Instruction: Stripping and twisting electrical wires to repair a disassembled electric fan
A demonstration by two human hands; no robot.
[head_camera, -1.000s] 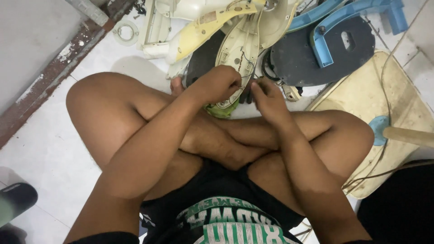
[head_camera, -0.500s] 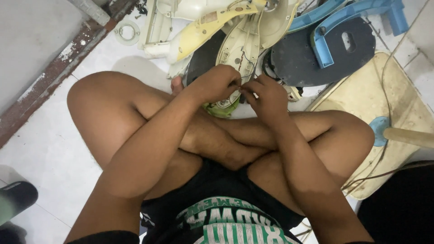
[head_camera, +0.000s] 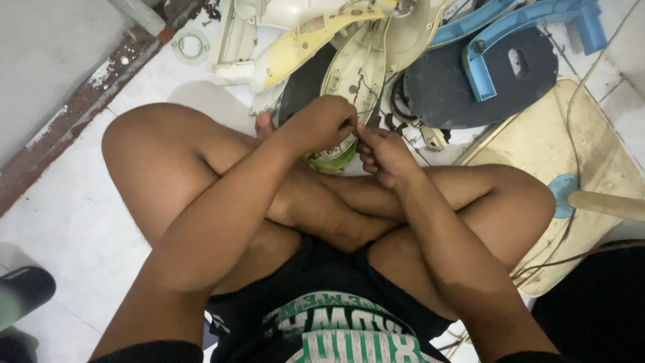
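Observation:
I sit cross-legged on a white tiled floor. My left hand [head_camera: 321, 123] and my right hand [head_camera: 379, 151] meet in front of my knees, both pinching a thin wire [head_camera: 363, 114] that runs from a cream plastic fan housing [head_camera: 353, 67]. A green-and-white part [head_camera: 332, 160] lies under my hands, mostly hidden. The fingertips of both hands are closed together around the wire.
Dismantled fan pieces lie ahead: a yellowed casing [head_camera: 302, 44], a dark round base [head_camera: 480, 77] with a blue bracket [head_camera: 531, 27], a cream fan base [head_camera: 598, 154] at right, a small ring [head_camera: 190, 46]. A worn door frame [head_camera: 87, 101] runs at left; a dark sandal [head_camera: 23, 292] lies at lower left.
My two hands have drawn closer together and risen slightly toward the cream housing, now pinching the wire at the same spot.

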